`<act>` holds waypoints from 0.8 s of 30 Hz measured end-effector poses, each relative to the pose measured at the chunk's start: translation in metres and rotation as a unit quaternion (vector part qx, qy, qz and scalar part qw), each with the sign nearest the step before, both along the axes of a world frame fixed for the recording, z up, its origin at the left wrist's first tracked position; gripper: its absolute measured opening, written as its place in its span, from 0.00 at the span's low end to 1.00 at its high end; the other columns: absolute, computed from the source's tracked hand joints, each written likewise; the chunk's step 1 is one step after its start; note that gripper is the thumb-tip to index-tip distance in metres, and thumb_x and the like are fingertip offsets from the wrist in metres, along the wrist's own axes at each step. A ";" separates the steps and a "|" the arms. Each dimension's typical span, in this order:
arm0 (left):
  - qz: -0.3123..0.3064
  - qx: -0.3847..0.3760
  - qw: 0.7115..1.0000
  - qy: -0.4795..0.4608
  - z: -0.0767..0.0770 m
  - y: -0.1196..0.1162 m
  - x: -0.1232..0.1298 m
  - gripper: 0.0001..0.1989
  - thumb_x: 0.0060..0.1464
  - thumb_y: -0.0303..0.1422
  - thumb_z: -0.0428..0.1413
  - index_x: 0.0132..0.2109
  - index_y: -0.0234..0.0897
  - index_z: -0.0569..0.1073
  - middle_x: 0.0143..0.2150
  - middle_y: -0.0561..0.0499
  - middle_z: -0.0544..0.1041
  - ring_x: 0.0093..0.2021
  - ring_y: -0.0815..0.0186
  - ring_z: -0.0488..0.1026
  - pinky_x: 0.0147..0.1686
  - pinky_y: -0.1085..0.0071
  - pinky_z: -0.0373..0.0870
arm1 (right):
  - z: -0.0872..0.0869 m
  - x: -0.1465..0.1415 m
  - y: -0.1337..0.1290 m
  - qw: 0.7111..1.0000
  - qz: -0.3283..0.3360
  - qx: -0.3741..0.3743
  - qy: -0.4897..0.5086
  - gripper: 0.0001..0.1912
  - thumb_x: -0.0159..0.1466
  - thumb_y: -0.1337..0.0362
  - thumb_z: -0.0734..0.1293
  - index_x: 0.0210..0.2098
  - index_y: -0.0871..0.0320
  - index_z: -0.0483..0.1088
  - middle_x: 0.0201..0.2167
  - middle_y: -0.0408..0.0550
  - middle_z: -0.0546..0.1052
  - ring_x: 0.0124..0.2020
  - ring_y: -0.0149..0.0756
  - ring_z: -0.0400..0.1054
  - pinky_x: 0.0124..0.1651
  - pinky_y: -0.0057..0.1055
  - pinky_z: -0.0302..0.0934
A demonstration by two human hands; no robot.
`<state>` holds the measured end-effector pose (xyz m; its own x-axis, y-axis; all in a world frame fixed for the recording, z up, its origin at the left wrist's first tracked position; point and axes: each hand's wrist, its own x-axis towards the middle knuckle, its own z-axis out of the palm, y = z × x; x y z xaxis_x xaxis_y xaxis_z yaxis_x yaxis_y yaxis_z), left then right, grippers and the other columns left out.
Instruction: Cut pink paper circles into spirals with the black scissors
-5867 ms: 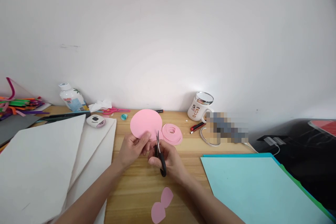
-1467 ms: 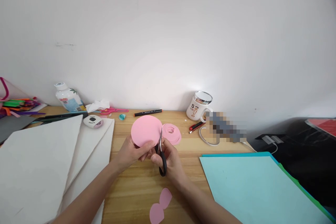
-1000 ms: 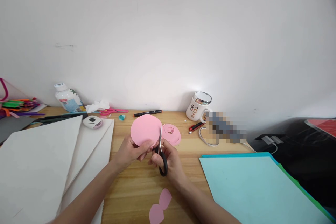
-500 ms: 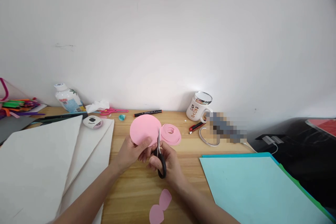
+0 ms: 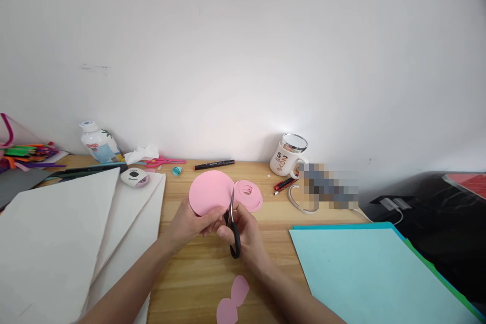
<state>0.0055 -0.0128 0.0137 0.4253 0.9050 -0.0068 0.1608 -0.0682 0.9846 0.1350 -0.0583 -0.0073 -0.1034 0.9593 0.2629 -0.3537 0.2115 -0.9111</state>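
Pinched by its lower edge, a round pink paper disc (image 5: 211, 192) is in my left hand (image 5: 195, 221). My right hand (image 5: 245, 230) grips black-handled scissors (image 5: 235, 240), fingers in the loops. The metal blades point away from me and lie at the disc's right edge. Behind the scissors, pink paper rings (image 5: 250, 203) cut in a spiral lie on the wooden desk (image 5: 190, 283). Nearer to me, two pink petal-shaped paper pieces (image 5: 240, 289) rest on the desk below my hands.
White sheets (image 5: 53, 243) cover the left side, with a white oval device (image 5: 132, 177) on them. Light blue paper (image 5: 364, 268) lies at right. Along the wall stand a white bottle (image 5: 100, 144), pink scissors (image 5: 163, 161), a black marker (image 5: 214, 164) and a white mug (image 5: 286, 157).
The disc has tipped slightly and moved a little down. The scissor blades have shifted slightly, staying at the disc's right edge. Both hands keep their holds.
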 end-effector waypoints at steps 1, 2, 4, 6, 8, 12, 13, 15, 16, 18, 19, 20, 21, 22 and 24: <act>0.000 0.000 1.000 0.000 -0.001 0.000 0.000 0.13 0.47 0.36 0.56 0.20 0.35 0.68 0.11 0.57 0.62 0.14 0.73 0.58 0.15 0.77 0.58 | -0.001 0.000 0.000 1.000 -0.005 -0.006 -0.003 0.21 0.50 0.49 0.71 0.30 0.54 0.58 0.19 0.40 0.68 0.23 0.35 0.64 0.26 0.29 0.55; -0.001 0.002 1.000 0.001 -0.001 0.001 0.000 0.13 0.47 0.36 0.56 0.20 0.35 0.68 0.11 0.57 0.62 0.14 0.73 0.58 0.15 0.76 0.58 | -0.001 0.000 0.000 1.000 -0.011 -0.012 -0.004 0.22 0.50 0.49 0.71 0.29 0.54 0.58 0.18 0.39 0.67 0.22 0.34 0.63 0.25 0.28 0.54; -0.003 0.004 1.000 0.003 -0.003 0.002 -0.001 0.15 0.48 0.37 0.56 0.18 0.35 0.67 0.11 0.57 0.62 0.14 0.73 0.59 0.16 0.76 0.59 | -0.003 0.000 0.000 1.000 -0.021 -0.020 -0.001 0.21 0.49 0.49 0.71 0.29 0.55 0.58 0.18 0.38 0.64 0.20 0.31 0.59 0.25 0.27 0.53; -0.003 0.003 1.000 0.001 -0.004 0.003 -0.001 0.15 0.48 0.37 0.56 0.18 0.34 0.67 0.11 0.57 0.62 0.14 0.74 0.59 0.17 0.77 0.60 | -0.004 0.000 0.000 0.999 -0.029 -0.024 0.001 0.21 0.49 0.50 0.71 0.28 0.56 0.59 0.19 0.37 0.62 0.20 0.28 0.55 0.24 0.26 0.51; 0.001 -0.002 1.000 -0.003 -0.004 0.004 -0.002 0.14 0.47 0.37 0.56 0.20 0.33 0.68 0.11 0.57 0.62 0.13 0.74 0.59 0.15 0.77 0.58 | -0.005 0.000 0.000 0.999 -0.033 -0.026 -0.001 0.20 0.49 0.51 0.72 0.29 0.56 0.60 0.19 0.37 0.62 0.19 0.27 0.54 0.23 0.25 0.49; 0.001 -0.003 1.000 -0.008 -0.004 0.004 -0.003 0.13 0.47 0.37 0.56 0.22 0.32 0.70 0.11 0.57 0.63 0.13 0.75 0.58 0.15 0.78 0.56 | -0.007 0.001 -0.001 0.998 -0.037 -0.038 -0.015 0.20 0.49 0.50 0.71 0.30 0.56 0.61 0.18 0.37 0.63 0.19 0.27 0.55 0.23 0.25 0.51; 0.001 -0.002 1.000 -0.010 -0.004 0.004 -0.003 0.13 0.47 0.37 0.56 0.22 0.32 0.70 0.11 0.57 0.63 0.13 0.75 0.58 0.15 0.79 0.56 | -0.007 0.001 -0.001 0.998 -0.038 -0.041 -0.018 0.20 0.49 0.51 0.71 0.30 0.56 0.61 0.18 0.37 0.63 0.19 0.27 0.56 0.23 0.25 0.51; 0.004 -0.001 1.000 -0.010 -0.005 0.003 -0.004 0.13 0.48 0.37 0.56 0.22 0.32 0.70 0.11 0.57 0.63 0.13 0.75 0.58 0.14 0.79 0.56 | -0.008 0.001 -0.001 0.998 -0.037 -0.046 -0.022 0.19 0.50 0.52 0.71 0.30 0.56 0.62 0.18 0.37 0.64 0.18 0.27 0.56 0.22 0.24 0.51; 0.005 -0.001 1.000 -0.009 -0.005 0.003 -0.004 0.14 0.48 0.37 0.56 0.21 0.32 0.69 0.11 0.57 0.63 0.13 0.75 0.58 0.14 0.79 0.56 | -0.009 0.001 -0.001 0.998 -0.036 -0.049 -0.023 0.18 0.50 0.52 0.71 0.30 0.57 0.62 0.18 0.37 0.64 0.18 0.26 0.56 0.21 0.24 0.50; 0.008 0.001 1.000 -0.005 -0.005 0.003 -0.004 0.15 0.48 0.37 0.56 0.19 0.32 0.68 0.11 0.57 0.63 0.13 0.75 0.58 0.14 0.79 0.56 | -0.010 0.002 -0.001 0.998 -0.035 -0.057 -0.021 0.18 0.50 0.53 0.71 0.30 0.57 0.62 0.18 0.36 0.64 0.17 0.26 0.56 0.21 0.23 0.49; 0.009 0.003 1.000 -0.003 -0.006 0.003 -0.005 0.16 0.48 0.37 0.55 0.18 0.33 0.67 0.11 0.56 0.63 0.13 0.75 0.58 0.14 0.79 0.56 | -0.011 0.002 -0.001 0.997 -0.034 -0.060 -0.020 0.18 0.50 0.53 0.71 0.31 0.57 0.62 0.18 0.36 0.64 0.17 0.26 0.56 0.20 0.23 0.49; 0.010 0.006 1.000 -0.002 -0.006 0.003 -0.005 0.17 0.48 0.37 0.55 0.18 0.33 0.66 0.11 0.56 0.62 0.13 0.75 0.58 0.15 0.78 0.56 | -0.011 0.002 -0.001 0.997 -0.034 -0.063 -0.020 0.18 0.50 0.53 0.71 0.31 0.57 0.63 0.17 0.36 0.64 0.17 0.26 0.57 0.20 0.23 0.50; 0.010 0.008 1.000 -0.004 -0.006 0.004 -0.005 0.18 0.49 0.37 0.55 0.17 0.33 0.66 0.11 0.56 0.63 0.13 0.75 0.58 0.15 0.78 0.56 | -0.011 0.002 -0.001 0.997 -0.032 -0.064 -0.019 0.18 0.50 0.53 0.71 0.31 0.57 0.63 0.17 0.36 0.65 0.16 0.26 0.57 0.20 0.23 0.50; 0.010 0.011 1.000 -0.007 -0.006 0.004 -0.005 0.18 0.49 0.38 0.54 0.17 0.33 0.65 0.11 0.56 0.63 0.13 0.75 0.58 0.15 0.78 0.56 | -0.011 0.002 -0.001 0.997 -0.031 -0.065 -0.018 0.18 0.50 0.53 0.71 0.32 0.57 0.63 0.17 0.36 0.65 0.16 0.26 0.57 0.20 0.23 0.50; 0.005 0.014 1.000 -0.019 -0.005 0.004 -0.004 0.20 0.50 0.39 0.53 0.16 0.33 0.64 0.11 0.56 0.62 0.13 0.76 0.58 0.14 0.78 0.55 | -0.012 0.002 -0.001 0.997 -0.030 -0.065 -0.019 0.18 0.50 0.53 0.70 0.32 0.57 0.63 0.17 0.37 0.66 0.16 0.26 0.58 0.20 0.23 0.51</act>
